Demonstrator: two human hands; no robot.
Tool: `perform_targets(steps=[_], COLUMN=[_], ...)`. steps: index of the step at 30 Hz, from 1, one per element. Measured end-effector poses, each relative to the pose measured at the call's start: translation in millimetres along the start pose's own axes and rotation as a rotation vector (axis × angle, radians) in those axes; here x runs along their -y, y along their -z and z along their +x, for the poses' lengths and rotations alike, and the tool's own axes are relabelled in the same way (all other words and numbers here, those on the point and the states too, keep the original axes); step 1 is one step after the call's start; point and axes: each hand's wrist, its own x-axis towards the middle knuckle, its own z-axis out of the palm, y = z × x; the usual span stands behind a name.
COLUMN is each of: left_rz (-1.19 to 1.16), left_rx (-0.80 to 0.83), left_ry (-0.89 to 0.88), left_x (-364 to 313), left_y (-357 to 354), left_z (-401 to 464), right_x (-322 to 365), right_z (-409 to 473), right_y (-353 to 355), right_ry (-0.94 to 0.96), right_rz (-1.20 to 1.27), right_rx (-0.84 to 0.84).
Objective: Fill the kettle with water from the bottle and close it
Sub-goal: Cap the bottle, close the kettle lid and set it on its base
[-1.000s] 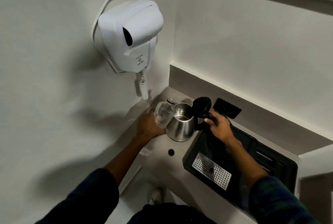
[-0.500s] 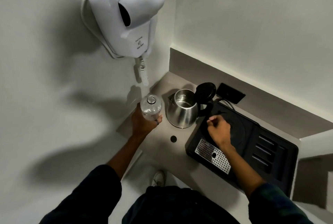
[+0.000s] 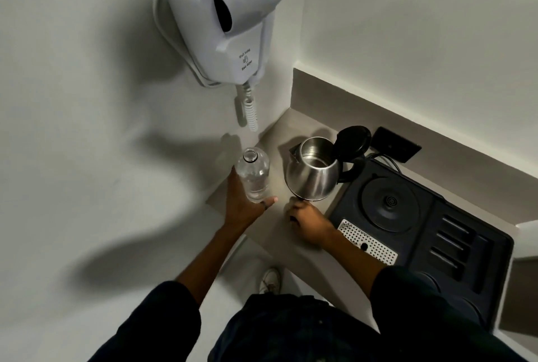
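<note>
A grey counter [image 3: 279,140] in a white-walled corner, under a wall-mounted hair dryer [image 3: 224,15].

At left the left hand [image 3: 247,204] is wrapped around an uncapped bottle [image 3: 254,176], held upright with some water in it. Just beside it stands the steel kettle [image 3: 313,176], its black lid [image 3: 352,140] tipped up. The right hand [image 3: 310,220], fingers curled, rests on the counter at the kettle's base; whether it grips anything I cannot tell. On the right is a black tray [image 3: 477,248]. Risk: pouring from that narrow neck could splash the counter, or a nudge could shove the kettle.
</note>
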Motion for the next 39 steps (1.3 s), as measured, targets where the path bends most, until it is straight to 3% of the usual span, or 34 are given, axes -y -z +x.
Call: perform_targets(steps=[4,7,9,11,13,16,23,25,28,30,32,34,37,39], left_rz=[0.016,0.002,0.043,0.088,0.084,0.035,-0.275,-0.298,-0.156,-0.117,-0.16,-0.16,-0.202,-0.227], left_rx=[-0.161,-0.179,-0.005,0.104,0.089,0.039,-0.069,-0.1,-0.312,-0.427,-0.41,-0.356,-0.326,-0.329], left_ry=[-0.013,-0.153,-0.363,-0.466,-0.494,-0.511,-0.336,-0.337,-0.392,-0.281,-0.186,-0.155,-0.09,-0.058], left_x=[2.3,6.2,-1.8,-19.4,-39.5,-58.0,-86.7,-94.4,-99.1,-96.5,-93.3,-90.3,-87.3,-85.9], left_y=[-8.5,-8.2,-7.6,-5.0,-0.8,3.8,6.6,13.4,33.6,45.6,49.9,47.8,46.5,45.2], left_z=[-55.5,-98.4,-105.6,-94.2,-78.0,-59.1,-49.9,-47.9,-32.0,-15.8,-4.7,-1.0,0.9,2.3], right_x=[3.2,11.2,17.7,21.0,24.8,31.8,51.4,61.0,72.4,72.4,66.1,52.9,17.3,-9.2], right_z=[-8.4,-23.1,-29.8,-32.0,-33.1,-33.8,-34.7,-30.3,-25.0,-25.9,-30.1,-37.7,-49.9,-55.9], right_y=[12.1,16.8,28.3,40.9,53.4,70.8,110.3,118.2,128.8,131.0,125.0,111.8,89.6,82.5], right_ry=[0.046,0.007,-0.07,-0.107,-0.098,-0.104,-0.112,-0.078,0.037,0.107,0.127,0.101,0.017,-0.038], right_rz=[0.16,0.557,0.943,1.195,1.264,1.346,1.616,1.596,1.538,1.48,1.372,1.158,0.525,0.213], right_rx=[-0.209,-0.438,-0.393,-0.251,-0.196,-0.277,-0.376,-0.399,-0.47,-0.519,-0.556,-0.669,-0.999,-1.121])
